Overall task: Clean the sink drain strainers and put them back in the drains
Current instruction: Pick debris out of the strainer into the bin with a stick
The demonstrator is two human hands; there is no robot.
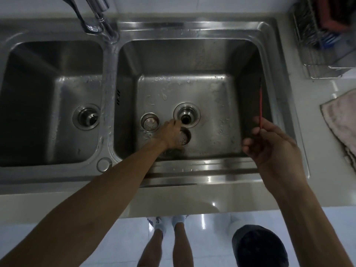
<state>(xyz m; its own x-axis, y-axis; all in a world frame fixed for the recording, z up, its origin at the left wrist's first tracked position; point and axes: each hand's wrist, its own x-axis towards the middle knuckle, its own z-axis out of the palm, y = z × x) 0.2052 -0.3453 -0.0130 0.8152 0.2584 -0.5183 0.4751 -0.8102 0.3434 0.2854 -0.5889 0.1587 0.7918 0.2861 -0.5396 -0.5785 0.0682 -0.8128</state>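
Observation:
Two metal drain strainers lie on the floor of the right sink basin [192, 54]. One strainer [149, 121] sits upright just left of the open right drain [186, 115]. My left hand [172, 133] reaches down and grips the second strainer [185, 137], which is tilted on its side below the drain. My right hand [269, 145] hovers over the basin's right edge and pinches a thin red-handled brush [260, 105] that points up and away. The left basin's drain [86, 116] shows no strainer basket.
A chrome faucet [100, 18] rises at the back between the basins. On the counter to the right stand a wire dish rack [323, 39] and a folded pink cloth [341, 122]. Below the counter edge are my feet and a dark bin [258, 247].

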